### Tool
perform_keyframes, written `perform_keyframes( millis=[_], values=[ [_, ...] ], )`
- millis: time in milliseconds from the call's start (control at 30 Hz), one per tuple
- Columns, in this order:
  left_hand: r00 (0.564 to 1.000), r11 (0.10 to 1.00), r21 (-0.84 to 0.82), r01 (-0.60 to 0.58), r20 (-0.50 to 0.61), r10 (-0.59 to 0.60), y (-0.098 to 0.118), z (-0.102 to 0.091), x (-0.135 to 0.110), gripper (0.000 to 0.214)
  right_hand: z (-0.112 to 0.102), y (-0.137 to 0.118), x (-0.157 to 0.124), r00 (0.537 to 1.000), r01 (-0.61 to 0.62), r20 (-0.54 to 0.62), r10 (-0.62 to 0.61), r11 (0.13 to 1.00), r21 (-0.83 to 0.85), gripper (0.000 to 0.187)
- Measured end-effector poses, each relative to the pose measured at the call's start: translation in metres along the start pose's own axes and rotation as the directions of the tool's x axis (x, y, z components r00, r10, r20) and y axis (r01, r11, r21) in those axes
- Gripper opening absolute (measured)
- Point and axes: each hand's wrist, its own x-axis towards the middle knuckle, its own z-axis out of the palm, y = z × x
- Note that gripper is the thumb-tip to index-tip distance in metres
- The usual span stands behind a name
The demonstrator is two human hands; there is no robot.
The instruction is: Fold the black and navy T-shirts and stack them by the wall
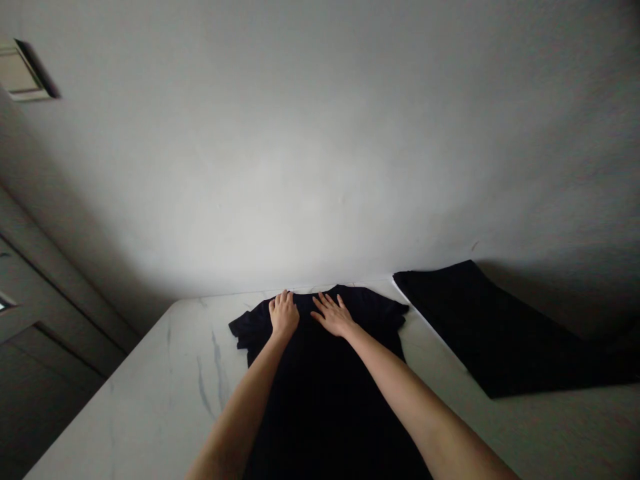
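A black T-shirt (325,393) lies flat on a white marbled table (165,380), its collar end toward the wall. My left hand (283,313) rests near the collar on the left, its fingers curled down onto the cloth. Just beside it, my right hand (333,315) lies flat on the shirt with fingers spread. Both forearms stretch over the shirt's body. Neither hand lifts the fabric.
A second black folded cloth (480,327) lies on the table to the right, against the wall. A plain white wall (320,167) rises directly behind the table. The table's left edge drops off to a grey floor, with a door frame at far left.
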Motion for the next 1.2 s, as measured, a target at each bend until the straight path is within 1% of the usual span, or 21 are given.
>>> perform_keyframes(
  millis=[100, 133, 200, 267, 333, 400, 500, 600, 633, 667, 733, 800, 900, 967, 1000, 1067, 1133, 1200],
  values=[
    [0.995, 0.995, 0.037, -0.097, 0.035, 0.096, 0.004, 0.005, -0.03, 0.05, -0.007, 0.002, -0.012, 0.984, -0.144, -0.112, 0.14, 0.989, -0.025, 0.067],
    [0.991, 0.991, 0.051, -0.12, 0.059, 0.117, 0.002, 0.006, -0.039, 0.052, -0.009, 0.004, -0.019, 0.974, -0.195, -0.122, 0.19, 0.98, -0.031, 0.068],
    [0.983, 0.986, 0.068, -0.151, 0.115, 0.143, -0.005, 0.008, -0.055, 0.056, -0.012, 0.009, -0.034, 0.964, -0.258, -0.081, 0.254, 0.965, -0.043, 0.069],
    [0.977, 0.983, 0.084, -0.164, 0.152, 0.15, -0.013, 0.006, -0.069, 0.058, -0.012, 0.013, -0.052, 0.962, -0.274, -0.024, 0.273, 0.96, -0.059, 0.071],
    [0.975, 0.981, 0.1, -0.164, 0.166, 0.146, -0.017, 0.001, -0.082, 0.059, -0.011, 0.014, -0.068, 0.963, -0.268, 0.006, 0.269, 0.961, -0.072, 0.072],
    [0.976, 0.982, 0.111, -0.151, 0.173, 0.13, -0.015, -0.006, -0.093, 0.059, -0.008, 0.009, -0.083, 0.97, -0.242, 0.012, 0.244, 0.968, -0.071, 0.074],
    [0.976, 0.987, 0.088, -0.133, 0.182, 0.115, 0.002, -0.017, -0.11, 0.057, -0.001, -0.014, -0.099, 0.987, -0.162, 0.005, 0.162, 0.986, -0.045, 0.071],
    [0.968, 0.983, 0.019, -0.18, 0.18, 0.174, 0.022, -0.025, -0.125, 0.052, 0.008, -0.043, -0.111, 0.999, -0.032, 0.001, 0.032, 0.999, -0.008, 0.061],
    [0.966, 0.982, 0.005, -0.188, 0.179, 0.184, 0.026, -0.027, -0.13, 0.051, 0.01, -0.05, -0.116, 1.0, -0.007, -0.001, 0.007, 1.0, 0.0, 0.059],
    [0.968, 0.984, 0.001, -0.181, 0.18, 0.178, 0.028, -0.028, -0.134, 0.051, 0.011, -0.055, -0.121, 1.0, -0.003, -0.005, 0.003, 1.0, 0.004, 0.058],
    [0.974, 0.991, 0.014, -0.136, 0.187, 0.131, 0.022, -0.032, -0.143, 0.05, 0.011, -0.055, -0.132, 0.999, -0.051, -0.017, 0.051, 0.999, 0.003, 0.059],
    [0.977, 0.996, 0.031, -0.085, 0.199, 0.078, 0.008, -0.036, -0.149, 0.05, 0.005, -0.042, -0.144, 0.989, -0.144, -0.028, 0.143, 0.99, -0.005, 0.06],
    [0.979, 0.999, 0.05, 0.003, 0.203, -0.013, -0.015, -0.043, -0.157, 0.052, -0.006, -0.019, -0.159, 0.957, -0.29, -0.04, 0.289, 0.957, -0.015, 0.062],
    [0.979, 0.994, 0.076, 0.074, 0.182, -0.087, -0.018, -0.046, -0.163, 0.054, -0.01, -0.015, -0.165, 0.931, -0.363, -0.053, 0.362, 0.932, -0.014, 0.065],
    [0.98, 0.992, 0.086, 0.09, 0.169, -0.103, -0.014, -0.047, -0.166, 0.055, -0.009, -0.019, -0.167, 0.922, -0.384, -0.061, 0.383, 0.923, -0.011, 0.066],
    [0.985, 0.995, 0.082, 0.059, 0.155, -0.071, 0.001, -0.046, -0.173, 0.055, -0.004, -0.037, -0.167, 0.923, -0.38, -0.065, 0.379, 0.925, -0.004, 0.066],
    [0.987, 0.999, 0.049, -0.008, 0.158, 0.0, 0.017, -0.044, -0.18, 0.053, 0.004, -0.061, -0.167, 0.952, -0.303, -0.052, 0.302, 0.953, 0.003, 0.063],
    [0.985, 0.999, 0.024, -0.039, 0.171, 0.035, 0.025, -0.044, -0.185, 0.052, 0.011, -0.078, -0.17, 0.977, -0.208, -0.039, 0.208, 0.978, 0.019, 0.061]
  ],
)
